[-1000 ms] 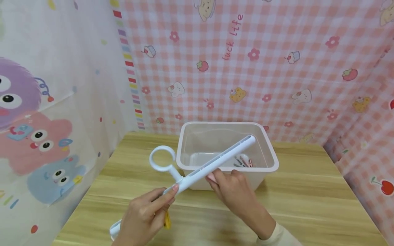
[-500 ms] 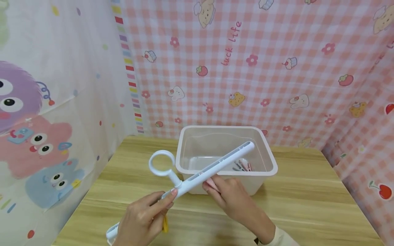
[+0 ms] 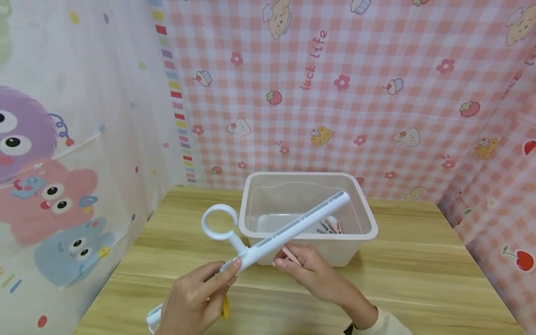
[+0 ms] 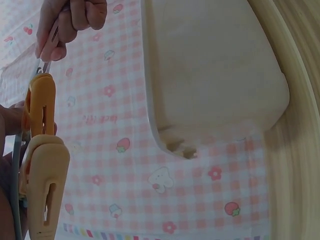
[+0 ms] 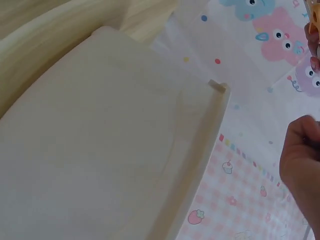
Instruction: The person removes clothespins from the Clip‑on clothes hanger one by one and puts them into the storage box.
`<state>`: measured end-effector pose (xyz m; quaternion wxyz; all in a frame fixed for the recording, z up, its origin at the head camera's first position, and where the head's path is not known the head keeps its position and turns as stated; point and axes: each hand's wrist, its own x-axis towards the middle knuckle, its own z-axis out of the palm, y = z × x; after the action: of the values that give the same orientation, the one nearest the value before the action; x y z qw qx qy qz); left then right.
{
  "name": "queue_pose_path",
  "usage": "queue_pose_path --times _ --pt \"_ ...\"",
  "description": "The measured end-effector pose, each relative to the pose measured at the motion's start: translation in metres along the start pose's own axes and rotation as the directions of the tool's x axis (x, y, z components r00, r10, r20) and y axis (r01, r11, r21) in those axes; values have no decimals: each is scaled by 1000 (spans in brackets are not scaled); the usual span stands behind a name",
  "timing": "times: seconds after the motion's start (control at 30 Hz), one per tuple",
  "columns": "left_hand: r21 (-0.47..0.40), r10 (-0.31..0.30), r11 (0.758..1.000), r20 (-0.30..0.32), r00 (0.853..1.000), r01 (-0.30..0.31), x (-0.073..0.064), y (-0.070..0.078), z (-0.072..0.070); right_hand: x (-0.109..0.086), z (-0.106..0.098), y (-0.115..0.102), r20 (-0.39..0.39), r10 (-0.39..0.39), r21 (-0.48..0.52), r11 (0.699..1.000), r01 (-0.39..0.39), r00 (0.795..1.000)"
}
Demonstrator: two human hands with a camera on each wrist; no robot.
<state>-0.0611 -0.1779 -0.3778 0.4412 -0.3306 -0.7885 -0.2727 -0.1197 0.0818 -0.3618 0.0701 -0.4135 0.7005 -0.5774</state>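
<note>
My left hand [image 3: 194,295] grips a white clip hanger [image 3: 293,228] beside the base of its ring hook [image 3: 220,204]. The bar slants up to the right, over the bin's front rim. Just under the bar, my right hand [image 3: 316,272] pinches a pink clothespin [image 3: 291,256]; whether it touches the bar is unclear. The left wrist view shows an orange clothespin [image 4: 42,105] and a paler one [image 4: 47,185] on the hanger, near my left fingers. Part of the orange one, looking yellow [image 3: 226,307], hangs below my left hand in the head view.
A cream plastic bin [image 3: 307,176] stands behind the hands on the wooden table [image 3: 402,270]. Several grey and pink clothespins [image 3: 331,227] lie inside it. Patterned cloth [image 3: 318,107] hangs behind and at both sides of the table.
My right fingers have shifted around the pink clothespin and dropped slightly from the bar, so more of the clothespin shows. My left hand keeps its hold. The head view has tilted slightly up.
</note>
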Motion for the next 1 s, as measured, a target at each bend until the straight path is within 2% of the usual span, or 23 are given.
queue_pose_path --times 0.1,0.2,0.47,0.77,0.9,1.0 --pt "4 16 1000 -9 1000 -16 0 -1 1 -1 -2 0 59 17 116 993 -24 998" --pt "2 30 1000 -9 1000 -30 0 -1 2 -2 -4 2 101 12 185 982 -30 995" --pt "-14 35 999 -2 999 -35 1 -1 3 -3 -4 8 112 -35 260 966 5 993" --pt "-21 34 999 9 999 -34 2 1 3 -5 -4 5 71 -5 188 982 -9 997" --pt "-15 24 1000 20 1000 -24 3 3 2 -6 -3 2 18 -15 69 998 13 1000" --pt "-11 16 1000 26 1000 -16 3 4 2 -6 -3 0 -41 -43 -76 996 39 998"
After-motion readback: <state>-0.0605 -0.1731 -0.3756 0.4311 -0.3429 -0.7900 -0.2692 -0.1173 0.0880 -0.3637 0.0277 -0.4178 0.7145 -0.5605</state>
